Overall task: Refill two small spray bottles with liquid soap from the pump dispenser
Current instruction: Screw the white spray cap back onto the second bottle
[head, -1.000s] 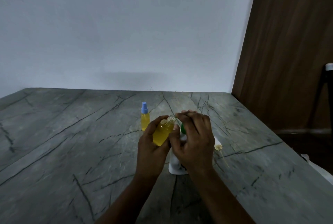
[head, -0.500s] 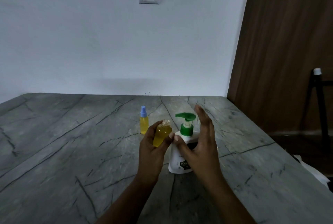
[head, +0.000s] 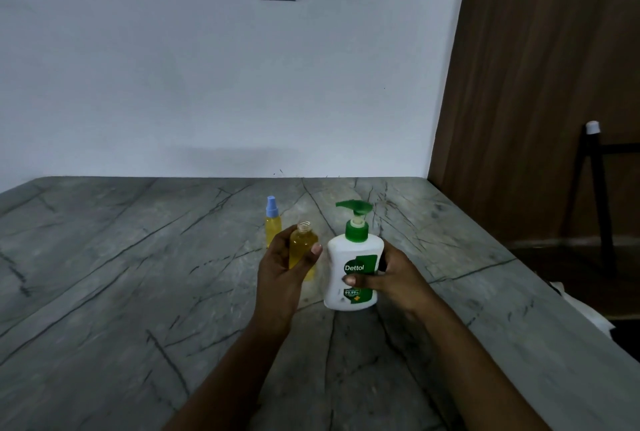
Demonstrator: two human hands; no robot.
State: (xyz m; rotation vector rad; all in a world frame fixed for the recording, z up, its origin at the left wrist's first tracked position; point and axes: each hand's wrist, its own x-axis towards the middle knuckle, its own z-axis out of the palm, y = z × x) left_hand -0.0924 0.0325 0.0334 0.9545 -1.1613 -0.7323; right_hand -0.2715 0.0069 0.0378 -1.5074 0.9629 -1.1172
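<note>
The fingers (head: 312, 253) of the left hand (head: 278, 278) are wrapped round a small clear plastic bottle (head: 302, 245) with yellow liquid inside and no top on its neck. The fingers of the right hand (head: 394, 278) grip the white plastic pump dispenser (head: 353, 271) round its middle, with the thumb lying across the label. Both stand straight up. The open bottle is just left of the dispenser, close but not touching, and its open neck sits lower than the green spout, which points left, toward that side. So the neck needs to go a little right and up to sit under the spout, and the left hand is the one to bring it. I cannot tell if the dispenser rests on the grey stone counter (head: 138, 274). A small yellow bottle with a blue spray top (head: 272, 222) stands on the counter, left of the dispenser and farther back.
</note>
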